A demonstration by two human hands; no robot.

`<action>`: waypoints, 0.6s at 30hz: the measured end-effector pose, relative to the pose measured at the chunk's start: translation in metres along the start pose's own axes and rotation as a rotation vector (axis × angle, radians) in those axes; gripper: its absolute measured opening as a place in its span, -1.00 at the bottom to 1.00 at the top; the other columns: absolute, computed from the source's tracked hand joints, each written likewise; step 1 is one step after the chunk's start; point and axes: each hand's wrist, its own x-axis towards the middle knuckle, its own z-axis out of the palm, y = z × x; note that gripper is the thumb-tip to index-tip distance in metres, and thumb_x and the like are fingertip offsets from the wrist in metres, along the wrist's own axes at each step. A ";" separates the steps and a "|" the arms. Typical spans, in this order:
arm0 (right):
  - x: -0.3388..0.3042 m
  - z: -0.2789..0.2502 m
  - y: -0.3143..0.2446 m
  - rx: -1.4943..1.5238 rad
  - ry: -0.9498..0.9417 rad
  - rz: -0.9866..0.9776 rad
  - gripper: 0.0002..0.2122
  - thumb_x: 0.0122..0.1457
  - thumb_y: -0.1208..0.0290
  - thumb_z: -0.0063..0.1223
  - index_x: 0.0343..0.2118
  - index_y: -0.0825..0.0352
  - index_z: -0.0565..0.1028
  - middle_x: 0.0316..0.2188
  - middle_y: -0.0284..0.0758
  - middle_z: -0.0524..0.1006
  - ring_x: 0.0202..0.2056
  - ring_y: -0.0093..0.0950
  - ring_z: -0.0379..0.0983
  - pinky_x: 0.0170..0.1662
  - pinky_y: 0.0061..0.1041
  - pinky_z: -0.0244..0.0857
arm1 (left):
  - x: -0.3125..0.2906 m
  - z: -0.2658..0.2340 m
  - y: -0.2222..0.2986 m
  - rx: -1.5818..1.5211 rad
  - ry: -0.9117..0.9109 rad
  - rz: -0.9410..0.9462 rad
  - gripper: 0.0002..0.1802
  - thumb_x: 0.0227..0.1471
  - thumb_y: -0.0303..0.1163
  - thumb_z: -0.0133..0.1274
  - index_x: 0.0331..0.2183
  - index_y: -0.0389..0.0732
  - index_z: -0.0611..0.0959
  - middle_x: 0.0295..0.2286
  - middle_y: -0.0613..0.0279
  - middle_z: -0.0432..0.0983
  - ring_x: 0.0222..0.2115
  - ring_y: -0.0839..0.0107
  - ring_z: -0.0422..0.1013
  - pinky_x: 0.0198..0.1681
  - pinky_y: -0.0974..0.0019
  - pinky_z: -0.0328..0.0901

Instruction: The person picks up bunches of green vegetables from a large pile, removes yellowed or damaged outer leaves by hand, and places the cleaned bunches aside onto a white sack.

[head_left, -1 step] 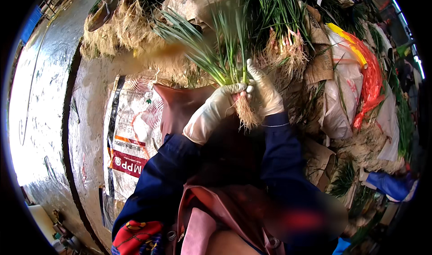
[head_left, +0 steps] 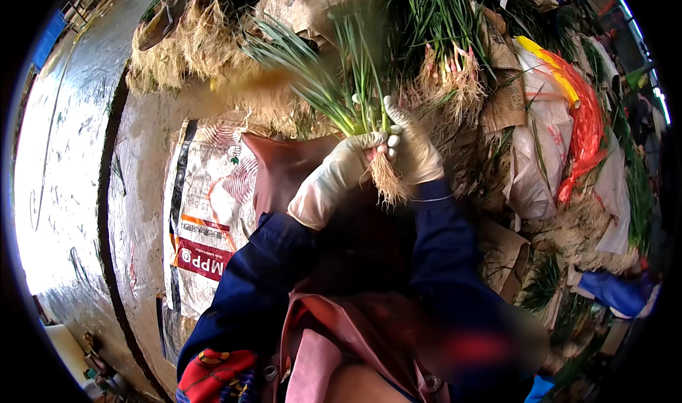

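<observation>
A bunch of spring onions (head_left: 364, 111) stands upright in front of me, green leaves up and pale stringy roots hanging below. My left hand (head_left: 337, 172), in a whitish glove, is closed around the bunch just above the roots, thumb across the stems. From the right, my gloved right hand (head_left: 415, 146) presses against the same stems, its thumb raised along them and its other fingers curled in at the base. A pale fingertip shows among the stems higher up. The leaves hide part of the fingers.
More rooted spring onions (head_left: 455, 76) lie in a heap beyond my right hand, and brown roots (head_left: 206, 40) pile up at the far left. A printed white sack (head_left: 199, 225) lies left of my lap. Red netting (head_left: 586, 143) drapes over white bags at the right.
My right hand has shifted slightly left, and its thumb has come down closer to the stems. A fingertip now shows among the stems. The left hand has barely moved.
</observation>
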 end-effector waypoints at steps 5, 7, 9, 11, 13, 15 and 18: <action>0.042 -0.028 0.026 -0.322 0.075 -0.359 -0.79 0.13 0.19 -0.02 -0.34 0.23 0.50 -0.41 -0.42 0.56 -0.37 -0.55 0.47 -0.20 -0.39 0.37 | -0.015 0.004 0.005 -0.020 0.066 -0.057 -0.60 0.01 -0.46 -0.02 -0.08 -0.38 0.39 -0.40 0.23 0.45 -0.42 0.48 0.39 -0.33 0.46 0.32; 0.052 -0.045 0.023 -0.322 0.240 -0.518 -0.79 0.19 0.28 -0.11 -0.42 0.28 0.51 -0.39 -0.35 0.57 -0.36 -0.52 0.47 -0.19 -0.50 0.35 | -0.028 -0.001 0.012 -0.066 -0.059 -0.120 -0.70 0.02 -0.44 -0.01 -0.17 -0.33 0.41 -0.45 0.29 0.38 -0.44 0.50 0.34 -0.26 0.47 0.26; 0.042 -0.064 0.005 -0.784 0.344 -0.428 -0.81 0.20 0.31 -0.13 -0.36 0.30 0.49 -0.38 -0.31 0.57 -0.34 -0.51 0.48 -0.20 -0.56 0.34 | -0.037 0.002 0.020 -0.024 -0.076 -0.048 -0.69 0.02 -0.45 -0.01 -0.16 -0.35 0.40 -0.45 0.31 0.34 -0.45 0.49 0.31 -0.24 0.47 0.24; 0.052 -0.049 0.000 -0.327 0.346 -0.412 -0.79 0.22 0.28 -0.16 -0.25 0.29 0.42 -0.43 -0.27 0.56 -0.33 -0.52 0.47 -0.26 -0.61 0.37 | -0.036 0.004 0.028 0.086 0.073 0.094 -0.68 0.02 -0.52 -0.02 -0.14 -0.44 0.44 -0.40 0.16 0.48 -0.41 0.42 0.43 -0.26 0.39 0.36; 0.060 -0.024 -0.007 -1.133 0.509 -0.500 -0.76 0.18 0.22 -0.09 -0.26 0.31 0.41 -0.48 -0.29 0.55 -0.41 -0.48 0.47 -0.33 -0.53 0.40 | -0.040 -0.006 0.036 0.143 0.138 0.148 -0.73 0.03 -0.50 -0.03 -0.19 -0.41 0.47 -0.38 0.17 0.49 -0.39 0.45 0.44 -0.24 0.40 0.35; 0.084 -0.042 -0.008 -1.264 0.727 -0.426 -0.76 0.06 0.21 0.07 -0.43 0.31 0.42 -0.61 -0.36 0.46 -0.55 -0.53 0.39 -0.44 -0.56 0.38 | -0.032 -0.012 0.034 0.204 0.267 0.071 -0.81 0.05 -0.49 -0.03 -0.25 -0.36 0.49 -0.44 0.23 0.47 -0.45 0.47 0.41 -0.28 0.42 0.34; 0.093 -0.071 -0.012 -1.433 0.897 -0.513 -0.68 -0.01 0.11 0.15 -0.50 0.32 0.43 -0.61 -0.37 0.46 -0.59 -0.54 0.36 -0.49 -0.58 0.30 | -0.022 -0.010 0.025 0.050 0.029 0.026 -0.87 0.05 -0.47 -0.01 -0.31 -0.31 0.49 -0.53 0.28 0.40 -0.54 0.51 0.33 -0.37 0.48 0.30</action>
